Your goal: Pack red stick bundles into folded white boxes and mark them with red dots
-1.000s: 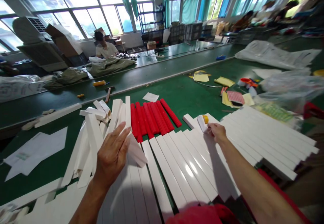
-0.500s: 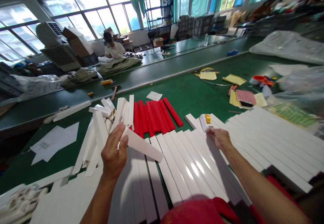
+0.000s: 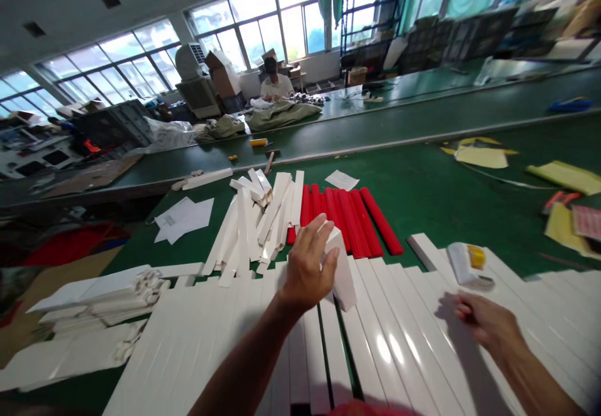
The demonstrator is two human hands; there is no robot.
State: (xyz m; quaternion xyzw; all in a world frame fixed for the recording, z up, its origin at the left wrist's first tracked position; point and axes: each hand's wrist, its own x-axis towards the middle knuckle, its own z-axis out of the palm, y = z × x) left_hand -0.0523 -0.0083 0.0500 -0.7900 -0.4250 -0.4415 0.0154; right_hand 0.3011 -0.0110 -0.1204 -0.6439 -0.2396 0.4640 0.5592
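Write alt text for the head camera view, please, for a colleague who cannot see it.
The left hand holds a white strip above rows of white strips on a green table, while the right hand is near a white-and-yellow tool. A pile of white strips and red strips lie beyond. A person sits far off.

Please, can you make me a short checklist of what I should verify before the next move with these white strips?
1. Left hand firmly around the white strip: ok.
2. Right hand on the white-and-yellow tool: not ok, it is apart.
3. Glossy white strips lying side by side: ok.
4. Red strips clear of both hands: ok.
5. Held strip's lower end touching the row: cannot tell.
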